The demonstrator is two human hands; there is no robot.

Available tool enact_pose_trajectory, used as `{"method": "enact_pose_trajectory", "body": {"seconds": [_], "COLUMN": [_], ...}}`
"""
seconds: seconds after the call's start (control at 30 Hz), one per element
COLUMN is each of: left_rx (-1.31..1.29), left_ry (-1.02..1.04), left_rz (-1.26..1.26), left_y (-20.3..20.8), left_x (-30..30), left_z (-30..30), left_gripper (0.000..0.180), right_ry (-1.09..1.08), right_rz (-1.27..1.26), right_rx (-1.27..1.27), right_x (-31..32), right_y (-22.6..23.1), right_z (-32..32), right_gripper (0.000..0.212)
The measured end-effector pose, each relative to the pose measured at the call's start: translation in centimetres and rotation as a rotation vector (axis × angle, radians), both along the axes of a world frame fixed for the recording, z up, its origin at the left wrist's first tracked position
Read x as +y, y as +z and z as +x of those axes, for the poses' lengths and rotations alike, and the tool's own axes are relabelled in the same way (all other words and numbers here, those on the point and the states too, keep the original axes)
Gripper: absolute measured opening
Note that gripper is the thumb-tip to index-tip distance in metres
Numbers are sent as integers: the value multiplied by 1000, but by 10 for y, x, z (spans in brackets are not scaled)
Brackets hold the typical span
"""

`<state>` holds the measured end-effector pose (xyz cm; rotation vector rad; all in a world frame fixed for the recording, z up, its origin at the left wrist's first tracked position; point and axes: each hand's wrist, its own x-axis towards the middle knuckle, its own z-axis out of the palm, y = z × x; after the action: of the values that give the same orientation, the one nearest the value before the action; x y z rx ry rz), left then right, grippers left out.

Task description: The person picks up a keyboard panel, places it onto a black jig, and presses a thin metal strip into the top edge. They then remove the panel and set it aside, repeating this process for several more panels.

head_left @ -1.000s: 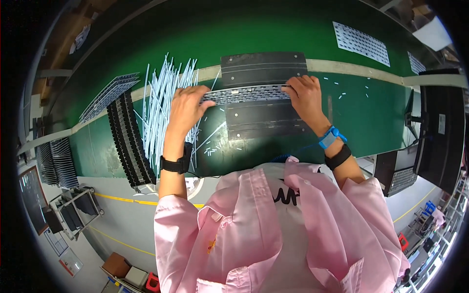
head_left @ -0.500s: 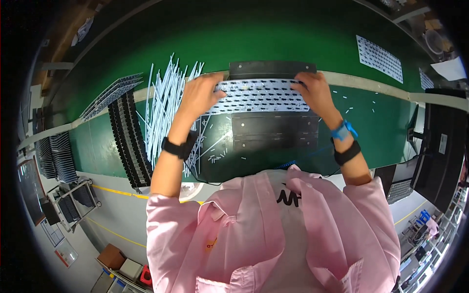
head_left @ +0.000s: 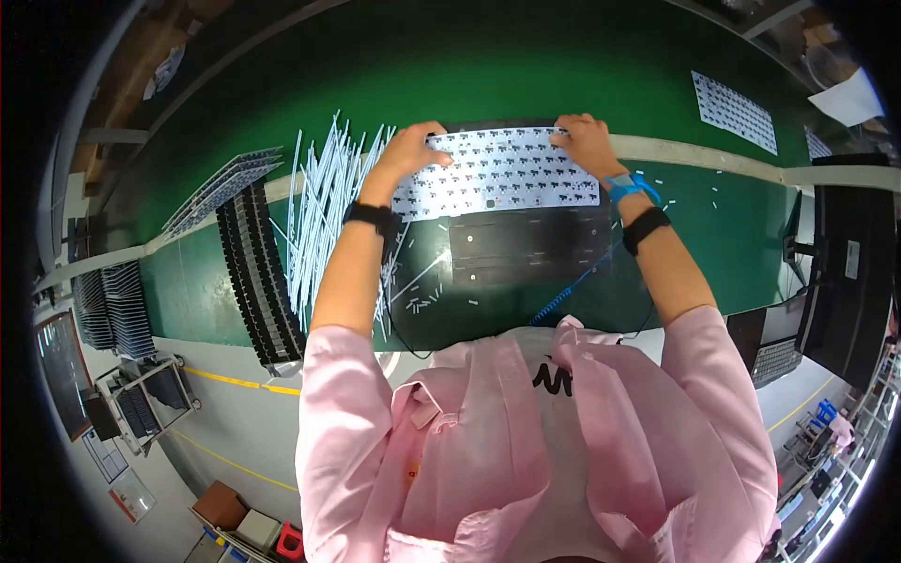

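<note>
A white keyboard circuit board (head_left: 507, 174) with rows of small black parts spans the space between my two hands. My left hand (head_left: 411, 153) grips its far left corner, and my right hand (head_left: 584, 143) is closed on the far right corner. The board lies over the far part of a black fixture plate (head_left: 530, 246); whether it rests on the plate or hovers above I cannot tell. Just left of my left hand is a heap of thin white strips (head_left: 324, 216). A blue band with a coiled blue cord (head_left: 554, 305) circles my right wrist.
Several boards (head_left: 221, 188) stand upright at the left, by a black slotted rack (head_left: 255, 281). Another white board (head_left: 735, 111) lies at the far right. Small white pieces (head_left: 427, 298) are scattered on the green table (head_left: 713, 253). A monitor (head_left: 849, 272) stands at the right edge.
Both hands have moved away from me with the far edge of the board. The board has tipped, so more of its face shows now.
</note>
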<state>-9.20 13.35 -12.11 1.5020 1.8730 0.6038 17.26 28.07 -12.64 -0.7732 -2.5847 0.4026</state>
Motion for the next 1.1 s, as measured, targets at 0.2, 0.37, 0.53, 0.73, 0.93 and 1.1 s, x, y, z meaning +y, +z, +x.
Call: {"method": "enact_pose_trajectory", "body": {"seconds": [0.2, 0.37, 0.53, 0.73, 0.93, 1.1], "left_rx": [159, 365, 467, 497, 479, 543], "left_ry": [-38, 35, 42, 19, 8, 15], "left_rz": [-12, 340, 409, 428, 434, 409], "left_y": [41, 69, 78, 81, 77, 77], "left_x": [-3, -51, -70, -72, -80, -80], "left_z": [20, 49, 65, 68, 71, 73], "left_gripper": [38, 31, 26, 24, 23, 22], "right_ry": [-108, -36, -45, -58, -39, -49], "right_rz": [-68, -12, 24, 18, 14, 26], "right_rx": [-100, 95, 138, 152, 175, 159], "right_x": [-12, -44, -67, -80, -86, -87], "right_y": [16, 64, 76, 79, 78, 77], "right_z": [7, 25, 35, 43, 46, 46], "right_gripper": [17, 16, 14, 12, 10, 10]}}
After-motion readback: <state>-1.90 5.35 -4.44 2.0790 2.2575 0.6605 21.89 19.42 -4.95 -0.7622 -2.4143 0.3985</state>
